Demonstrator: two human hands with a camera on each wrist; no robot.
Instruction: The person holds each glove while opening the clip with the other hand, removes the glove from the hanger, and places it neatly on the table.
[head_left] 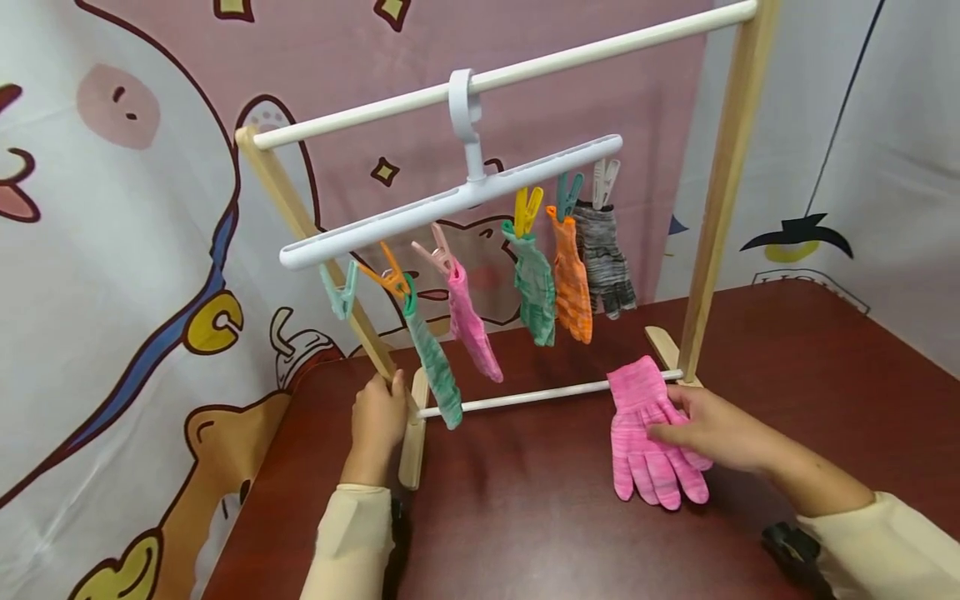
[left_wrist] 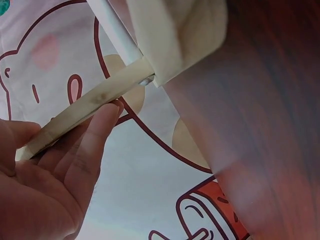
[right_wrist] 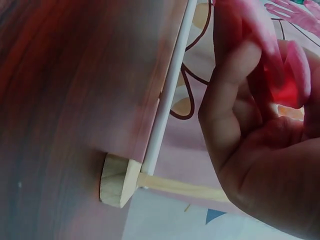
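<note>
My left hand (head_left: 377, 421) grips the lower part of the wooden rack's left post (head_left: 367, 333); in the left wrist view the fingers curl round that post (left_wrist: 95, 100). Near the foot of the right post, my right hand (head_left: 716, 429) pinches a pink glove (head_left: 645, 429), fingers hanging down, in front of the lower white rod. A white hanger (head_left: 405, 218) hooks over the top rod. From its clothespins hang a narrow green glove (head_left: 437, 362), a pink glove (head_left: 472, 325), another green glove (head_left: 535, 287), an orange glove (head_left: 572, 279) and a grey glove (head_left: 606, 262).
An unloaded mint clothespin (head_left: 341, 290) hangs at the hanger's left end. The rack's wooden feet (head_left: 412, 454) stand on a dark red-brown table (head_left: 540, 533). Behind it hangs a cartoon-printed curtain (head_left: 187, 167). The top rod (head_left: 600, 52) spans both posts.
</note>
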